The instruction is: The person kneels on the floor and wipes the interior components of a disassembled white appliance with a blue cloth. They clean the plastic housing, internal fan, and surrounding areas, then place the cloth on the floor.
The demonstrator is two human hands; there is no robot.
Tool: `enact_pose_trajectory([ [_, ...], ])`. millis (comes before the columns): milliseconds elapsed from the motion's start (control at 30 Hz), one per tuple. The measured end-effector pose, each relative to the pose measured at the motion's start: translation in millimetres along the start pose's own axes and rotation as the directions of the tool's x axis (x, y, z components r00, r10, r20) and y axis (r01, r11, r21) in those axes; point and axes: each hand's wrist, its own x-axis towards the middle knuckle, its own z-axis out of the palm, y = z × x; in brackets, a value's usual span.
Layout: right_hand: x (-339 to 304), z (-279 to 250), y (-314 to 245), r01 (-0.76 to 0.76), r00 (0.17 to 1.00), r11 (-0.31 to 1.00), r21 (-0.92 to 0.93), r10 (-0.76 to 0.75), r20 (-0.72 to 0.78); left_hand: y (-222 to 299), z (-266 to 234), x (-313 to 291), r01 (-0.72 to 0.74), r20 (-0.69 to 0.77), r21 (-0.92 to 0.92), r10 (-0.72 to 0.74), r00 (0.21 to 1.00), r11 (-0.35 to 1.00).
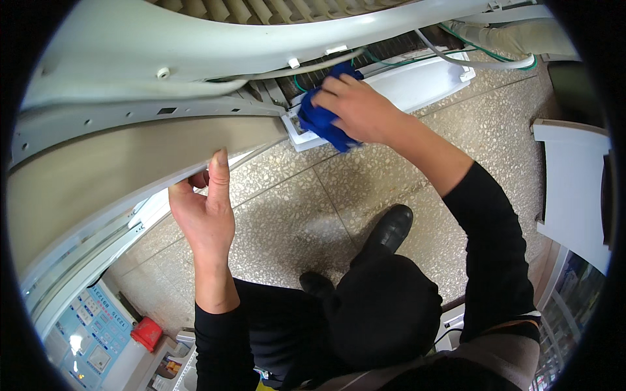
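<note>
My right hand [365,112] is closed on a crumpled blue cloth [321,124]. The cloth lies against the near end of a long white plastic trough-shaped part [427,83], low along the front of a large white appliance [195,49]. Part of that end is hidden under the cloth. Over on the left, my left hand [207,212] grips the edge of a long beige door-like panel [137,153]. Its thumb presses the near face, while the fingers curl behind the edge, partly out of sight. The panel stands out from the appliance at an angle.
A pale hose [306,65] and thin green wires [398,63] run along the appliance's lower opening. Speckled tile floor [287,215] lies below, with my dark boot [390,228] on it. A white cabinet [574,189] stands right; a red object [147,333] sits lower left.
</note>
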Motion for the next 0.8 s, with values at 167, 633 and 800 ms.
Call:
enact_pose_trajectory([
  [167, -75, -39, 7, -0.119, 0.948, 0.952, 0.282, 0.024, 0.316, -1, -1, 1, -0.007, -0.005, -0.024, 0.007, 1.000, 1.000],
  [633, 38, 21, -29, -0.185, 0.981, 0.982, -0.038, 0.187, 0.044, -4, -1, 2, -0.045, 0.002, -0.006, 0.045, 0.999, 0.999],
  [800, 84, 28, -13, -0.385, 0.829, 0.921, -0.056, 0.372, 0.417, -1, 0, 1, 0.010, -0.001, -0.006, -0.010, 1.000, 1.000],
])
